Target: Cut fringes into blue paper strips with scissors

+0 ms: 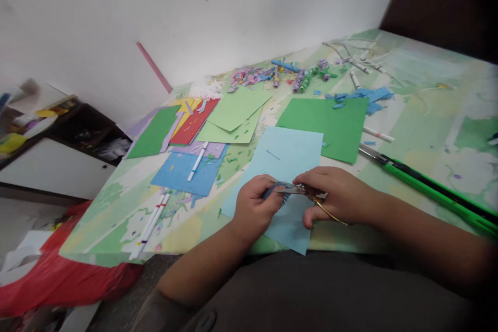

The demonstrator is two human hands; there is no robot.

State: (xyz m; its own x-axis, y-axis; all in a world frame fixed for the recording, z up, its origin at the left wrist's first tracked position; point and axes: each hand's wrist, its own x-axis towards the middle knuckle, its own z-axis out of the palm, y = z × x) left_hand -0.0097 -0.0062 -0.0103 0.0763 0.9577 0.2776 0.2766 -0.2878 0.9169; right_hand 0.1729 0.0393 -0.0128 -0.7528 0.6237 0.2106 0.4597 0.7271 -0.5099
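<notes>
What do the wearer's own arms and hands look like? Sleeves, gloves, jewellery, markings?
Left hand and right hand are ungloved; no watch, bracelet or markings show, though some fingers are hidden. Forearms bare. Left sleeve is dark grey-brown, plain, ending near the elbow, matching the top. Right sleeve edge is lost in shadow.

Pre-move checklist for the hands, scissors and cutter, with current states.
1. Scissors in right hand: ok.
2. Blue piece held by left hand: ok.
3. Left fingers well away from the blades: not ok, the blades lie right by them.
4. Fringe cuts even: cannot tell, too small and blurred.
5. Light blue sheet free of bits: not ok, a thin sliver lies on it.
6. Right hand off the cutter: ok.
</notes>
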